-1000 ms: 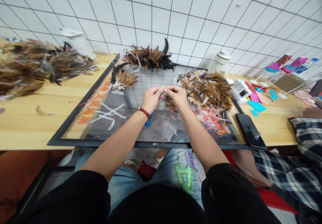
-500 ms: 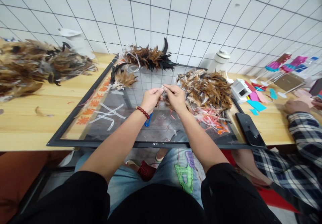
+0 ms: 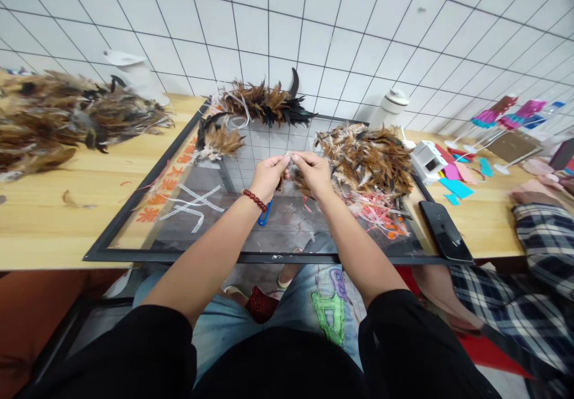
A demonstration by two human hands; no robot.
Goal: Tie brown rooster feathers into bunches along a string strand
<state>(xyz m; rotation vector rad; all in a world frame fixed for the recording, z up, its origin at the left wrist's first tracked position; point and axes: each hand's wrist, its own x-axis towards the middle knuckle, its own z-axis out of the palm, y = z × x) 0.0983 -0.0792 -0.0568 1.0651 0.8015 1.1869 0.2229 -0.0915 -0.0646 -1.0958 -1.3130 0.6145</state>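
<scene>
My left hand [image 3: 270,176] and my right hand [image 3: 314,173] meet over the glass panel, fingertips pinched together. Between them is the pale end of some feathers [image 3: 289,154], whose brown parts show partly below my fingers; the rest is hidden by the hands. A blue-handled tool [image 3: 265,215] lies under my left wrist, its far end covered. To the right of my right hand is a heap of brown feathers [image 3: 370,157], with pink and white strips [image 3: 374,210] at its near side. A small feather bunch [image 3: 222,140] lies beyond my left hand.
White strips [image 3: 192,203] lie crossed on the black-framed panel [image 3: 251,258]. A feather garland [image 3: 269,103] is at its back edge. A phone [image 3: 445,231] rests at the right corner, near a white device [image 3: 427,161] and a bottle [image 3: 391,109]. A co-worker's plaid sleeve [image 3: 545,231] is at far right.
My hands stay nearly in place, with only slight finger movement at the pale feather end. At the right, the co-worker's hand and sleeve have shifted a little.
</scene>
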